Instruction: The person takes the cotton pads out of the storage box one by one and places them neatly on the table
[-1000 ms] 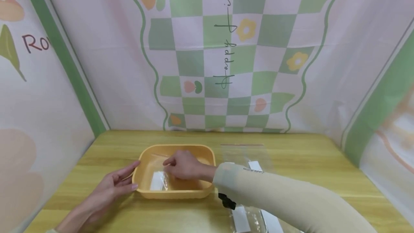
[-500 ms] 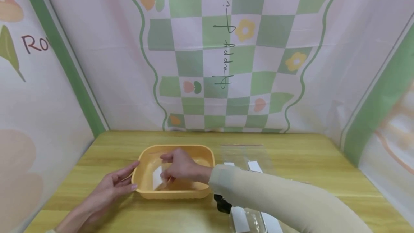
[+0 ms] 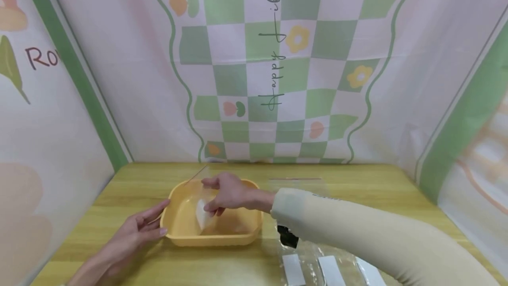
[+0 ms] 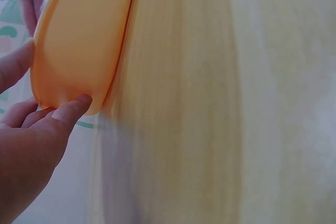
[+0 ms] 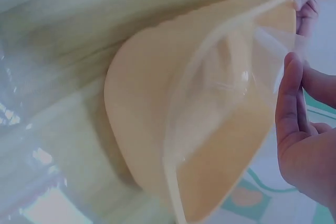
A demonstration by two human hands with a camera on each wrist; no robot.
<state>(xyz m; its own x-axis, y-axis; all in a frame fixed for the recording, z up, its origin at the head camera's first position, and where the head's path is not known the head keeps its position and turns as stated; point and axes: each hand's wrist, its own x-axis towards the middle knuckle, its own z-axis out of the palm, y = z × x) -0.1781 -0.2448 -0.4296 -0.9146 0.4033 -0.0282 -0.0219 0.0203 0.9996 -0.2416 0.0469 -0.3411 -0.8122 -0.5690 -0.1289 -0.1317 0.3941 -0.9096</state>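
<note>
A yellow plastic basin [image 3: 214,238] stands on the table, left of centre in the head view. My left hand [image 3: 136,228] holds its left end, thumb and fingers spread across the outer wall; the left wrist view shows the fingertips [image 4: 81,100] against the basin's side. Over the basin, my right hand [image 3: 230,192] pinches a clear zip bag with a white label [image 3: 203,215]. The bag's reddish zip strip shows above the back rim, while its lower part is still within the basin. In the right wrist view the clear film [image 5: 281,38] runs up to my fingertips.
Clear zip bags with white labels [image 3: 293,270] lie to the right of the basin, partly beneath my right sleeve [image 3: 349,224]. Another zip strip [image 3: 295,178] shows behind that forearm. A patterned cloth [image 3: 263,136] hangs along the table's back edge.
My right hand has taken hold of the labelled bag and raised it, so its zip end now stands above the back rim. The left hand stays on the basin.
</note>
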